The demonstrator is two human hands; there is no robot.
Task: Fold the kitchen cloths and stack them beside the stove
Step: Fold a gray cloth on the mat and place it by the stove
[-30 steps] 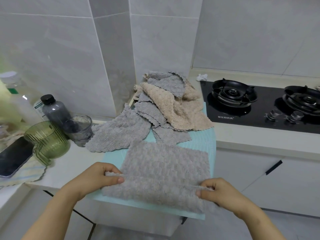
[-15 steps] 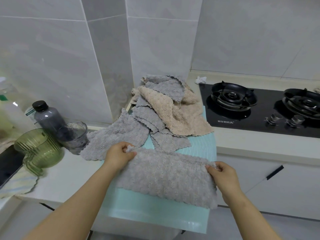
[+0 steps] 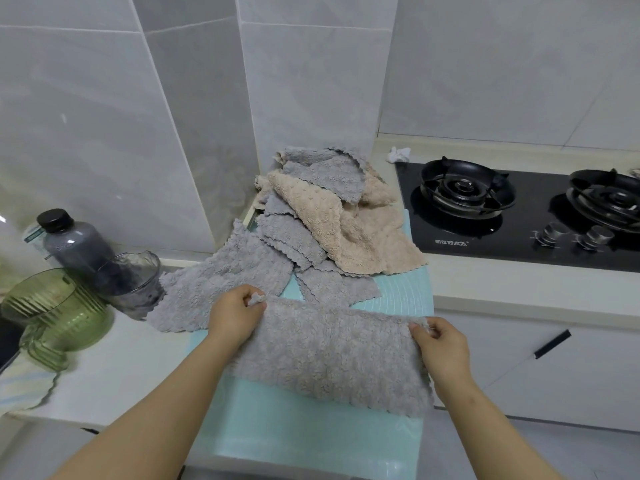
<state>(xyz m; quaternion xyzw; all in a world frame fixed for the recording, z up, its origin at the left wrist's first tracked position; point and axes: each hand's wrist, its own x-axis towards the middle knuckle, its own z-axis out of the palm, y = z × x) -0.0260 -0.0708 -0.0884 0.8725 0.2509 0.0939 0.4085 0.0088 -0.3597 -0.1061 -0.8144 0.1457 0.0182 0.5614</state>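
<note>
Head view, only one camera.

- Grey fluffy microfibre cloth (image 3: 329, 351) lies as a wide band across a pale teal ribbed mat (image 3: 311, 441). The mat sits on the white counter edge to the left of the black glass gas stove (image 3: 485, 233).
- Left hand (image 3: 235, 317) pinches the cloth's far left corner, a tuft of pile showing between thumb and fingers. Right hand (image 3: 440, 344) pinches the far right corner, fingers curled round the edge. Both grips are closed on the cloth.
- The cloth looks doubled over, so I judge this to be the first fold, being lined up at the corners.
- Behind it is a heap of unfolded grey and beige cloths (image 3: 322, 209), one grey piece trailing left over the counter. No folded stack is visible.
- At left are a green ribbed plastic jug (image 3: 59, 313), a dark bottle with black cap (image 3: 72, 244) and a clear measuring cup (image 3: 131, 275), which touches the trailing grey piece.

Handling, judged:
- The cloth should be light, limp and plush, with no stiffness. It sags wherever it is unsupported.
- The pile should grip both the fingers and the mat, so slipping is unlikely. Bunching and skewed edges are the likelier fault.
- Hold at the corners or along the scalloped hem, both layers together, keeping light tension between the hands.
- Lay it flat before the next fold, then press the crease with a flat palm.
</note>
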